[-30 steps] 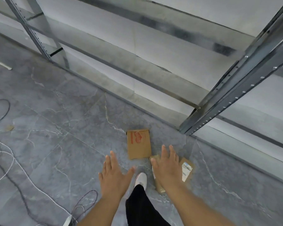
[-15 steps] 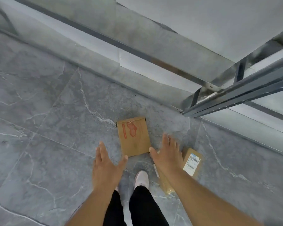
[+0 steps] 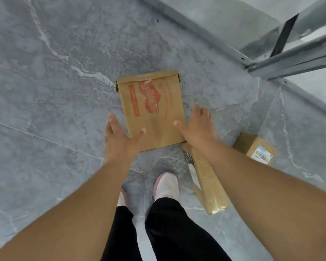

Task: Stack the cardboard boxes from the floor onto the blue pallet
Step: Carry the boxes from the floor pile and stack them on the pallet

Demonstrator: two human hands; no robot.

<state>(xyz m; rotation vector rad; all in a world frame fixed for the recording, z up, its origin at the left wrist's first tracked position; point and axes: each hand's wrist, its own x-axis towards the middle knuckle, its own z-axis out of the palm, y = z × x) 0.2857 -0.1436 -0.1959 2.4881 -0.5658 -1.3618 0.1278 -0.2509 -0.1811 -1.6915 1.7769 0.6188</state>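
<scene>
I am reaching my left hand (image 3: 119,142) down to the left edge of the flat box (image 3: 154,113), which is lying on the grey floor (image 3: 45,91) just in front of my shoes (image 3: 167,187). The fingers are straight and spread, holding nothing, and the thumb is lying over the near left corner of the box; I cannot tell if it is already touching. The box is thin and wide, with red print on top and rolled flaps at its far end. I am judging it as light and a little bendy, so I am planning to take it by its two long edges, near the middle, and not by one corner. My right hand (image 3: 196,127) is coming to the right edge in the same way, fingers straight, empty, thumb over the cardboard. Under my right forearm a long box (image 3: 209,183) is lying, its far end just beside the flat one. Further right, a small box (image 3: 256,147) with a white label is sitting apart. At the far right a metal rack (image 3: 290,59) is standing. The pallet is not in view.
</scene>
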